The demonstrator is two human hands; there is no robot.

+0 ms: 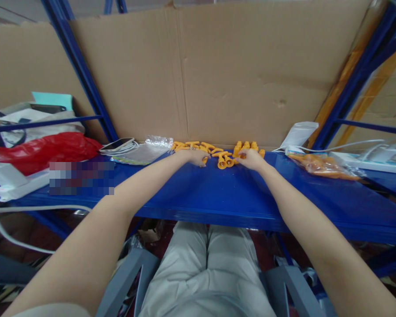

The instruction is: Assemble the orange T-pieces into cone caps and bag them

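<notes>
Several small orange plastic parts (225, 159) lie along the back of a blue metal shelf (218, 193), against a cardboard sheet. My left hand (195, 156) rests on the shelf among the left group of orange parts (188, 145), fingers curled around one of them. My right hand (250, 159) is closed in a pinch on an orange part at its fingertips, beside a row of upright orange parts (247, 145). Both forearms reach forward over the shelf edge.
A cardboard wall (237, 70) backs the shelf. On the left are a phone (116, 144), a clear plastic bag (141, 152) and a red bag (42, 150). A bag of orange parts (320, 166) and a white pouch (300, 132) lie right. Blue rack posts stand at both sides.
</notes>
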